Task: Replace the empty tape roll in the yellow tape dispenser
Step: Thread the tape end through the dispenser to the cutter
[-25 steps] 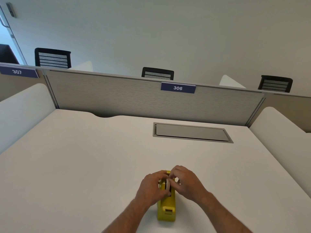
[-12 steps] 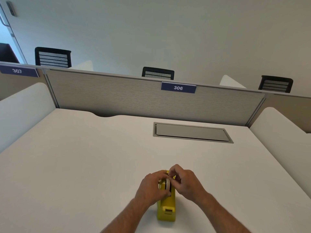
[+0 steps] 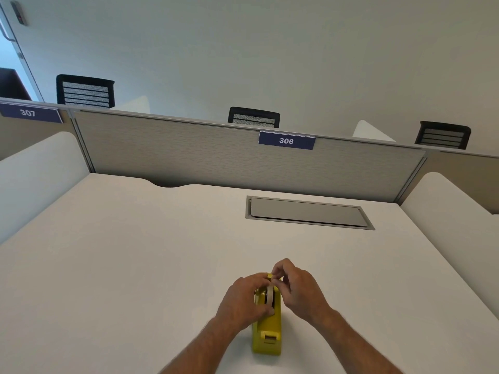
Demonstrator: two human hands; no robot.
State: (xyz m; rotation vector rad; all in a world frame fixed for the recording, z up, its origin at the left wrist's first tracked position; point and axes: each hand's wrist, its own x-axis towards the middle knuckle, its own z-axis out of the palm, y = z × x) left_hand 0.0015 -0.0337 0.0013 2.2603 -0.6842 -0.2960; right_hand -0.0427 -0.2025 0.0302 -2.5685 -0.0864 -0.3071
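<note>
Low in the frame's centre, the glossy yellow tape dispenser point(image 3: 266, 329) stands on the matte white worktop point(image 3: 121, 265). The left hand point(image 3: 243, 300) clamps its side, thumb against the pale tape roll point(image 3: 269, 295) seated inside. The right hand point(image 3: 298, 291) pinches its fingers point(image 3: 278, 276) together at the roll's top edge.

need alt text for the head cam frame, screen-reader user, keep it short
Two bare hands work at a yellow tape dispenser on a white desk: the left hand grips its side while the right hand pinches at the top of the pale tape roll seated in it. Behind are a grey hatch and a partition labelled 306.
</note>
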